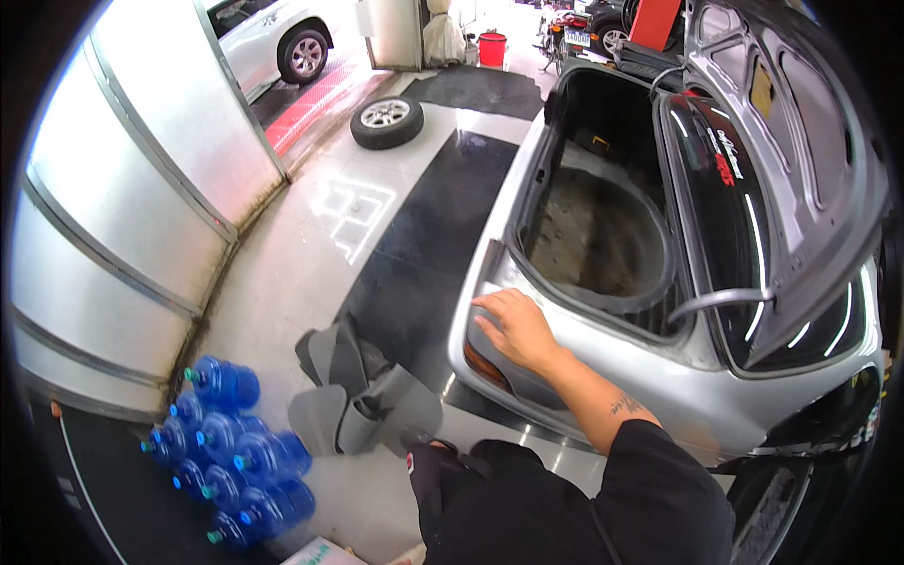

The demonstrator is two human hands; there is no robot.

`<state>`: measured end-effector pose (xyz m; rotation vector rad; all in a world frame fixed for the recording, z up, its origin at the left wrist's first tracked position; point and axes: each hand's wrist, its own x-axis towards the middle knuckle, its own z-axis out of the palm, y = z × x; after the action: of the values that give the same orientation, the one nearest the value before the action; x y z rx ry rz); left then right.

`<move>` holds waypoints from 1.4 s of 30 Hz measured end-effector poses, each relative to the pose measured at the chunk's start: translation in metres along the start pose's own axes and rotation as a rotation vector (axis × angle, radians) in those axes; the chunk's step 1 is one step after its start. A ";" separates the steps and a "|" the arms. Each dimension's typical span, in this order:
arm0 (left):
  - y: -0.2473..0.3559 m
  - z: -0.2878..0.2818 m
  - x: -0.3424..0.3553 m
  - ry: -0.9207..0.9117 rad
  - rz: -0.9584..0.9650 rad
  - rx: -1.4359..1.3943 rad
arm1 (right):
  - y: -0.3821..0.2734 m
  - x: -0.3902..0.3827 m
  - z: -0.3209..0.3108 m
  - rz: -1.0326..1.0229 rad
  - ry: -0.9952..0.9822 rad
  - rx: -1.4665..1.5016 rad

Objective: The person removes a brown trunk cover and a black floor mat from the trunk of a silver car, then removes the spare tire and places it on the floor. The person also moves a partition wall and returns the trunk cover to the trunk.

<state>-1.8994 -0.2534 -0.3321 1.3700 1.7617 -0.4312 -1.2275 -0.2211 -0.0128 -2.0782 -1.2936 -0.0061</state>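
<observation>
My right hand [516,328] is over the rear corner of a silver car [603,344], beside the tail light [487,367]. Its fingers are slightly bent and the thumb stands apart, with nothing seen in the grip; whether it touches the bodywork, I cannot tell. Just beyond it lies the open trunk, with a bare, dirty round wheel well [603,226] in its floor. The raised trunk lid [800,160] tilts over the rear window at the right. My left hand does not show.
Grey mats [363,395] lie heaped on the floor left of the bumper. Several blue water jugs [226,386] are stacked by the metal-framed panels [122,254]. A wheel [387,122] lies flat farther off, with a red bucket [492,49] behind.
</observation>
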 end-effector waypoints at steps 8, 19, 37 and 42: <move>0.159 -0.141 0.168 0.051 0.221 0.195 | 0.021 0.080 0.062 0.169 0.028 -0.209; 0.720 -0.345 0.256 0.096 0.963 -0.288 | 0.017 0.169 0.170 0.424 -0.231 0.343; 0.946 -0.342 0.461 0.030 0.655 0.595 | 0.272 0.437 0.181 0.863 -0.304 0.334; 0.947 -0.349 0.526 -0.159 0.549 1.044 | 0.348 0.534 0.163 0.860 -0.019 0.432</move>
<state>-1.2008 0.6445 -0.3305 2.3458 0.9197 -1.1903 -0.7348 0.1952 -0.1440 -2.0713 -0.2794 0.6117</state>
